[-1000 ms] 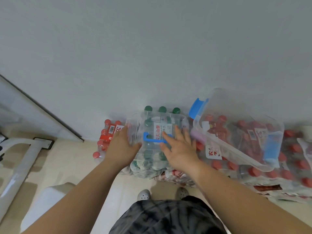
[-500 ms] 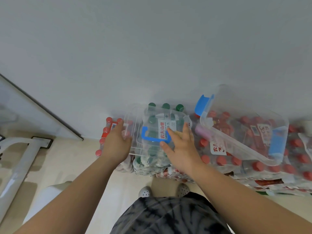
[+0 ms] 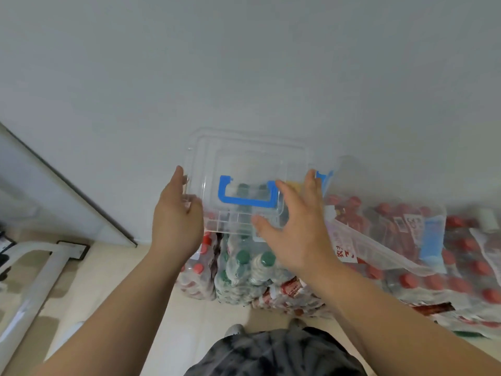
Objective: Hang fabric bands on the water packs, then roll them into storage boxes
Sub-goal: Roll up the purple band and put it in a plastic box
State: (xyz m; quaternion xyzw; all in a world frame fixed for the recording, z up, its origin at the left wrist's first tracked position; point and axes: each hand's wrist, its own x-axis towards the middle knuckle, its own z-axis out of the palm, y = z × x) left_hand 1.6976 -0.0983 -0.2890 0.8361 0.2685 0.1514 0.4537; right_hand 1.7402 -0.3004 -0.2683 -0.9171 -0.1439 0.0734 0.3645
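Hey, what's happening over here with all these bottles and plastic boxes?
A person stands over shrink-wrapped packs of bottled water on the floor by a wall. Their two hands hold a clear storage box with a blue handle up in the air. The left hand presses its left side and the right hand is spread across its front. It sits just above the green-capped pack. A second clear box lies tilted on the red-capped packs to the right.

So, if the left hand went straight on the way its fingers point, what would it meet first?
Probably the wall. The left hand points up along the left side of the box, and nothing shows between them, though depth is unclear.
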